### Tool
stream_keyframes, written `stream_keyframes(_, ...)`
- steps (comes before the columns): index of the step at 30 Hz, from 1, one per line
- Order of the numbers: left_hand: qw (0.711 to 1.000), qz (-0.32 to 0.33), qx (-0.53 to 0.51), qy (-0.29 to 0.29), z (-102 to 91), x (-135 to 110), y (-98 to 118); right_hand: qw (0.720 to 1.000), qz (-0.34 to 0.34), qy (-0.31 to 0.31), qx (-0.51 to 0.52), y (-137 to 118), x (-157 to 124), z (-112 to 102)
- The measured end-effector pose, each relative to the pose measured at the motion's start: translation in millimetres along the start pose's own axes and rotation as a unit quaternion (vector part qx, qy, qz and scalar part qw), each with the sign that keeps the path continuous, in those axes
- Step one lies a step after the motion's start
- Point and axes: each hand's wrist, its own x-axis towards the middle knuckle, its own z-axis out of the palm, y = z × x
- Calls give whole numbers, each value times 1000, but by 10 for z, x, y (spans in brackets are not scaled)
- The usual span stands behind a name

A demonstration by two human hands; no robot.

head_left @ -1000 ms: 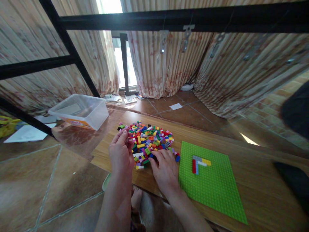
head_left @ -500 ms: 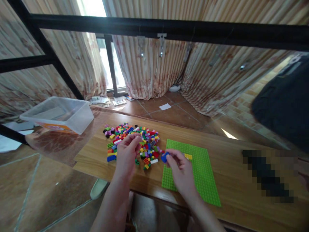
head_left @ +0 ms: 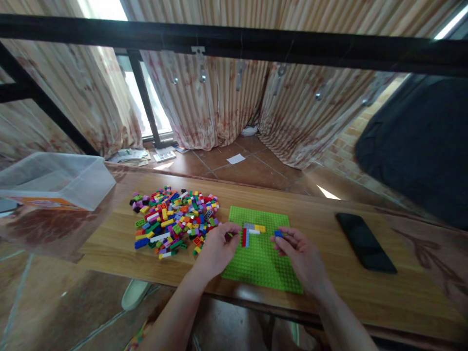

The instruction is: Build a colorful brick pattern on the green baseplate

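Note:
A small blue brick is pinched between the thumb and fingers of my right hand, over the right side of the green baseplate. My left hand is at the plate's left edge with its fingers curled together. Whatever its fingertips may hold is too small to make out. Between the hands, an L-shaped group of bricks sits on the plate: a red brick beside a light blue one, plus a grey, a white and a yellow brick.
Left of the plate lies a heap of loose coloured bricks, partly behind my left hand. A clear plastic bin stands at the far left. On the right of the wooden table lies a black phone. A dark metal bar crosses above.
My left hand has gone from over the brick heap to the plate's left edge. My right hand, still with the blue brick, is farther right. The view has turned right, and the plate's bricks now show.

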Motion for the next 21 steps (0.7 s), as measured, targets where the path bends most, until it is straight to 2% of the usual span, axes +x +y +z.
stream_keyframes(5, 999, -1, 48, -19, 21, 20, -12, 994, -34, -72, -76, 5, -65, -97)
stream_keyframes(10, 996, 14, 78, -36, 18, 30, -44, 982, -48, -115, -143, 77, -125, -44)
stream_keyframes(16, 994, 15, 102, -44, -7, 26, -27, 961, -95, -118, -230, 107, -166, 92)
stream_keyframes(21, 992, 16, 109, -54, -6, 18, -26, 965, -89, -90, -231, 56, -145, 119)
